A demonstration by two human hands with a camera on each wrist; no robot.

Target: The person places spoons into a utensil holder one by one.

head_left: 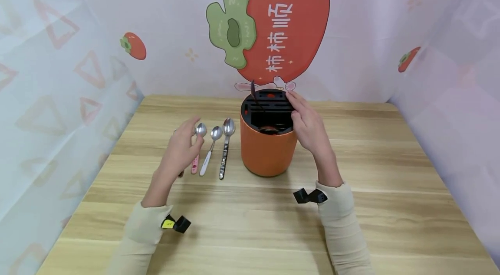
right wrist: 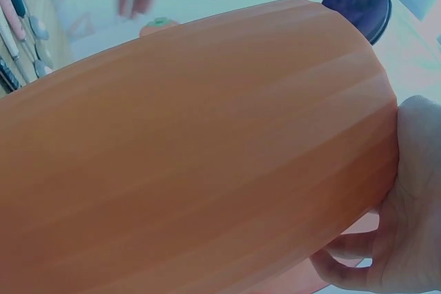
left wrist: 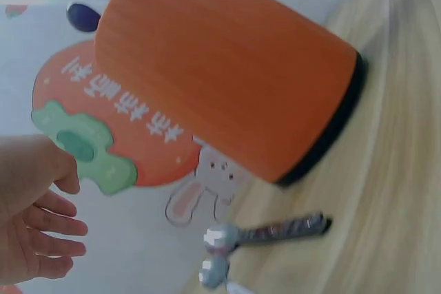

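My left hand [head_left: 180, 149] hovers over the left end of a row of spoons, fingers spread and holding nothing. Beside it lie a pink-handled spoon [head_left: 195, 164], a white-handled spoon [head_left: 207, 160] and a spoon with a black patterned handle [head_left: 224, 158]. A brown handle end [head_left: 181, 174] peeks out below that hand, which hides the rest. My right hand [head_left: 310, 125] rests against the right rim of an orange utensil holder [head_left: 267, 153], fingers extended along its edge. From the holder's black slotted top rises a dark spoon [head_left: 253, 88], its oval bowl [right wrist: 358, 8] showing in the right wrist view.
The holder stands upright on a wooden table [head_left: 250, 231], right of the spoons. A printed cloth backdrop [head_left: 175, 14] with a large persimmon picture rises behind, and patterned cloth walls flank both sides. Each sleeve carries a small black wrist camera [head_left: 310, 196].
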